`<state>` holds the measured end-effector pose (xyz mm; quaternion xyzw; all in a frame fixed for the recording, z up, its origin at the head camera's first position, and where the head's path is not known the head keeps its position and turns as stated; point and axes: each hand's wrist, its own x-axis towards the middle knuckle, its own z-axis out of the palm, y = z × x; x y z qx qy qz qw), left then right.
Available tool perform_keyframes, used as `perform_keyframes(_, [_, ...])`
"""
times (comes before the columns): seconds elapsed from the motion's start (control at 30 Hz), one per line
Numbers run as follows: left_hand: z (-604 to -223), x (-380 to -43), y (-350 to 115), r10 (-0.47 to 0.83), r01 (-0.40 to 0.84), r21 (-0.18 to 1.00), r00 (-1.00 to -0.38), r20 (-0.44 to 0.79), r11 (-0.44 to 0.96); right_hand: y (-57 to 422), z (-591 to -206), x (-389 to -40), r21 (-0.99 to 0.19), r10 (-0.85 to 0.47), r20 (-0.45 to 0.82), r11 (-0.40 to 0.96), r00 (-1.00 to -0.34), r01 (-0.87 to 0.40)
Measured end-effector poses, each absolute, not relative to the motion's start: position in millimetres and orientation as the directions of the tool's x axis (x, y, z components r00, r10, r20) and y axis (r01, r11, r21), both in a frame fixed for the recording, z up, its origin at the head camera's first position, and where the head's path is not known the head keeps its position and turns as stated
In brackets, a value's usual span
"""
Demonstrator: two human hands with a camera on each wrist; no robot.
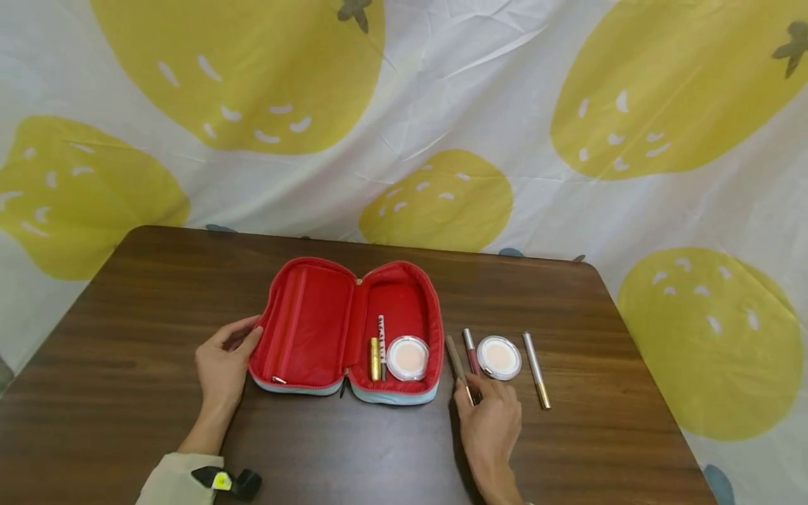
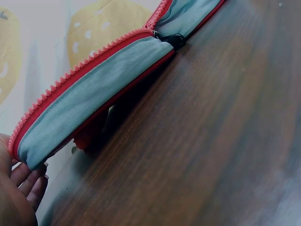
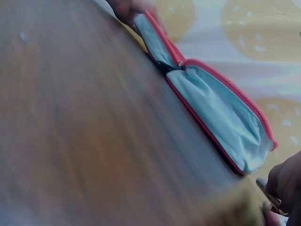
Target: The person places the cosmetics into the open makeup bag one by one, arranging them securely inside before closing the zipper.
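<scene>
An unzipped makeup bag (image 1: 318, 326) lies spread open on the table, red inside and pale blue outside. My left hand (image 1: 224, 361) grips the outer edge of its left half, thumb on top and fingers beneath. A gold tube (image 1: 375, 361), a patterned stick (image 1: 381, 337) and a round powder compact (image 1: 408, 358) lie in the right half. Just right of the bag, my right hand (image 1: 492, 421) pinches a slim brown cosmetic pencil (image 1: 456, 358) near its lower end. Close beside that hand lies a lip gloss (image 1: 470, 348), its lower part hidden by the fingers.
A second powder compact (image 1: 499, 358) lies just beyond my right hand. Farther right is a silver and gold tube (image 1: 536, 370). The brown wooden table (image 1: 353, 456) ends at a hanging cloth (image 1: 505, 91) with yellow fruit prints.
</scene>
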<state>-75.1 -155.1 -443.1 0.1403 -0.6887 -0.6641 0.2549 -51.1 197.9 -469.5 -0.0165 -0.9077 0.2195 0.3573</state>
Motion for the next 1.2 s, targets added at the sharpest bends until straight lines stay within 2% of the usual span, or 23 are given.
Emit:
perform_keyframes(0.27, [-442.6,-76.0,-155.1,-0.529,0.141,0.987,-0.833,0.162,0.080,199.0,-457.6,-58.5,-0.462,0.266,0.676,0.880,-0.688,-0.114])
perform_keyframes(0.57, [-445.4,-76.4,-155.0,-0.529,0.127,0.989,-0.836,0.147,0.075,185.2,-448.2,-69.8,-0.524,0.338,0.640,0.849,-0.690,-0.070])
perform_keyframes(0.87, [-447.0,-74.8,-155.9,-0.536,0.125,0.989,-0.831,0.150,0.083,161.8,-435.3,-79.6,-0.659,0.460,0.490,0.751,-0.741,0.031])
perform_keyframes(1.2, [-444.1,-74.1,-156.2,-0.537,0.145,0.983,-0.824,0.183,0.111,127.0,-416.9,-87.5,-0.759,0.487,0.423,0.651,-0.764,-0.004])
